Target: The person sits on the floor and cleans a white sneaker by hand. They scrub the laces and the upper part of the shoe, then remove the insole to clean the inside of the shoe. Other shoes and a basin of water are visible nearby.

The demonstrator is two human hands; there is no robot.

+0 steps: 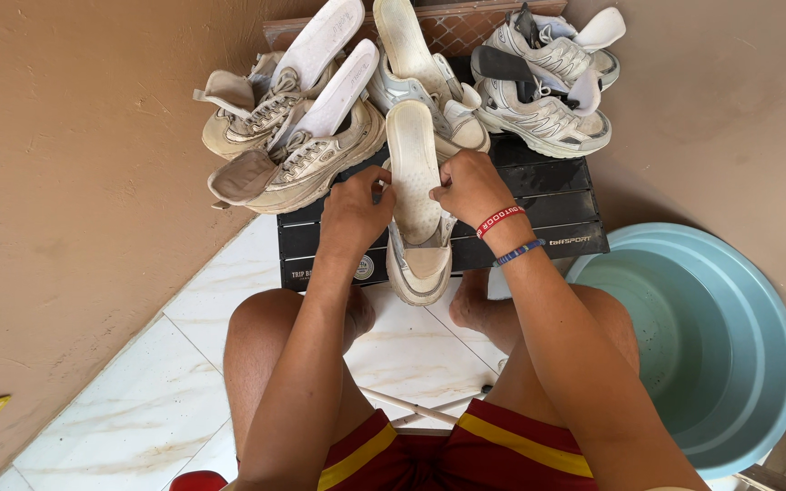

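Observation:
A cream insole (413, 168) stands upright out of a white sneaker (418, 264) on the front of a low black slatted table (557, 205). My left hand (354, 214) grips the insole's left edge and the shoe's side. My right hand (470, 186), with a red and a blue wristband, holds the insole's right edge. The shoe's toe hangs over the table's near edge, between my knees.
Several other pale sneakers with insoles sticking out lie piled at the back: a beige pair (288, 136) left, a white pair (543, 82) right, one (429, 86) between. A light blue basin (693, 336) stands on the right. Brown wall (75, 182) at left, marble floor tiles (147, 409) below.

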